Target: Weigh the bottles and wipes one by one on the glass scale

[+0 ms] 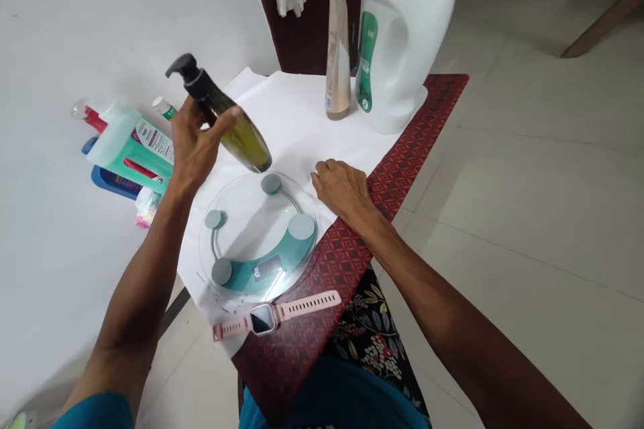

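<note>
Your left hand (194, 144) holds a pump bottle (226, 117) tilted above the glass scale (259, 238); your right hand (342, 188) rests beside it.

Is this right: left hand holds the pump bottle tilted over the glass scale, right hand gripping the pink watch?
Not quite. The head view shows the right hand resting flat on the white paper beside the glass scale; the pink watch lies untouched nearer the person. The left hand does hold the pump bottle tilted over the scale.

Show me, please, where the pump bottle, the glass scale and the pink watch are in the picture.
pump bottle (241, 134): head view, on its olive-green body, held in the left hand (194, 147).
glass scale (251, 214): head view, on the clear glass plate.
pink watch (262, 318): head view, on its dark square face.
</note>
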Available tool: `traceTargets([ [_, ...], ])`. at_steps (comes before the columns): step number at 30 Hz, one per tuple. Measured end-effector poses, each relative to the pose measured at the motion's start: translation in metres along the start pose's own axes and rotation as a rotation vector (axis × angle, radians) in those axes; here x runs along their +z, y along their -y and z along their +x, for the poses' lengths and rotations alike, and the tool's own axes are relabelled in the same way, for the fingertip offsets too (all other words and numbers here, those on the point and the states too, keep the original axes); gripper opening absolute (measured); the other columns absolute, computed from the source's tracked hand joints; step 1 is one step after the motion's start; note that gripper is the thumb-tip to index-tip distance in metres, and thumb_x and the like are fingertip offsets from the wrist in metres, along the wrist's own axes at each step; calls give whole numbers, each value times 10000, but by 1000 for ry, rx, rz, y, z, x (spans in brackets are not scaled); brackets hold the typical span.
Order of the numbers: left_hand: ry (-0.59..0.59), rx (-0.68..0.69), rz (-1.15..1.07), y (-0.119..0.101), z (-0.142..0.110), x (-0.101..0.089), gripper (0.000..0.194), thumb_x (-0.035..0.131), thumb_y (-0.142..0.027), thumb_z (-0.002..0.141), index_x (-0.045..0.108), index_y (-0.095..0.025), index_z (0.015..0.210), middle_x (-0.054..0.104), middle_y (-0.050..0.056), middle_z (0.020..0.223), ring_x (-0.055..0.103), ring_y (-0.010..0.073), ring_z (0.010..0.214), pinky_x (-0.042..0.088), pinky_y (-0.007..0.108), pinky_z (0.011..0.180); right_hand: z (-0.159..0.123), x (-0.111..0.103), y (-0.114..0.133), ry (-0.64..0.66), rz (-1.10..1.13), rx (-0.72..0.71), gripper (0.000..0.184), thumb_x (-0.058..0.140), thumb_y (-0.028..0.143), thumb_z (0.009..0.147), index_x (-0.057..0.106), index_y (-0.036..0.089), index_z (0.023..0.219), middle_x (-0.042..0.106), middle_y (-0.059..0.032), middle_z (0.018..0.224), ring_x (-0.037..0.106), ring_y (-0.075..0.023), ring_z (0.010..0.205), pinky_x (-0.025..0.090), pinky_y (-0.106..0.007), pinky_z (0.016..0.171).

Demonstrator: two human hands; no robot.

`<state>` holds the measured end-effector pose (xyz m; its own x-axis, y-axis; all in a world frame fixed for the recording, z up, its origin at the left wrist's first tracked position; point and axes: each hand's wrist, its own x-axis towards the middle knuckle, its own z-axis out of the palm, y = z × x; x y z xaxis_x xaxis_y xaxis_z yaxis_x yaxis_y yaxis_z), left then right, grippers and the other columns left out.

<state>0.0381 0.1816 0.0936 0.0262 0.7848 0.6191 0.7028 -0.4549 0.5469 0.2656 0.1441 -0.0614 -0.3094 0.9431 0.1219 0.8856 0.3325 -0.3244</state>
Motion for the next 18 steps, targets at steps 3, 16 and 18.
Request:
traceTargets([
  [3, 54, -93, 30, -14, -48, -30, 573, 828, -764, 789, 645, -248, 960, 711, 50, 955, 704, 279, 950, 630, 497, 852, -3, -1, 3, -9, -21, 0, 396, 372, 271, 1139, 709, 101, 1258, 751, -219, 1180, 678, -304, 1061, 339, -343, 705],
  [16, 50, -255, 53, -18, -134, -57, 592, 850, -703, 794, 682, -237, 1119, 770, 87, 1140, 742, 315, 1070, 637, 500, 930, -6, 4, 7, -79, -87, -4, 357, 410, 267, 1097, 728, 116, 1161, 758, -194, 1108, 622, -265, 887, 215, -340, 657],
  [18, 91, -248, 57, -16, -136, -61, 647, 832, -728, 801, 672, -237, 1189, 747, 116, 1245, 728, 332, 1151, 630, 508, 967, -6, 4, 8, -72, -99, 5, 356, 411, 260, 1099, 727, 111, 1167, 760, -197, 1112, 627, -266, 891, 204, -342, 658],
])
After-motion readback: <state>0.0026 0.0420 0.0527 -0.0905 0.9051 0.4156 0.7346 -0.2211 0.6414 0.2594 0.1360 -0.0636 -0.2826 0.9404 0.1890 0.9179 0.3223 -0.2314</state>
